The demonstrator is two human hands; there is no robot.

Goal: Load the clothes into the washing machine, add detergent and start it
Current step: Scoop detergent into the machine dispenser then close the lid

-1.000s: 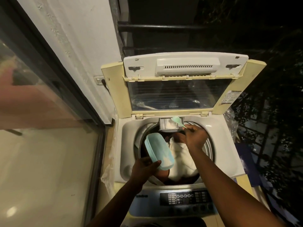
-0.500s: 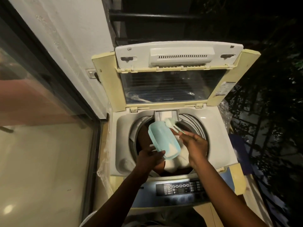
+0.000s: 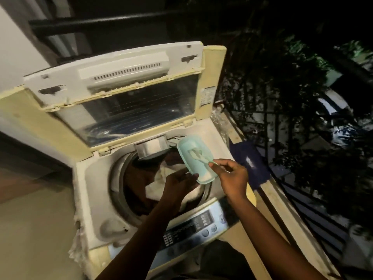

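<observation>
The top-loading washing machine [image 3: 94, 184] stands with its lid [image 3: 129, 93] raised. White and dark clothes [image 3: 159, 176] lie in the drum. The detergent drawer [image 3: 152, 148] sits pulled out at the drum's back rim, with white powder in it. My left hand [image 3: 179, 183] holds a pale teal detergent box [image 3: 194, 158] from below, tilted over the drum's right side, white powder in its lower end. My right hand [image 3: 232, 176] pinches the handle of a small teal scoop [image 3: 198, 155] whose bowl lies inside the box.
The control panel [image 3: 193, 227] with buttons runs along the machine's front edge. A dark blue object [image 3: 249, 164] rests on the ledge right of the machine. A metal railing [image 3: 282, 122] with dark foliage lies beyond. A white wall [image 3: 18, 51] rises on the left.
The scoop left the detergent drawer and went into the box. Both hands carried the box right, over the drum's right rim. The view swung to the right and tilted.
</observation>
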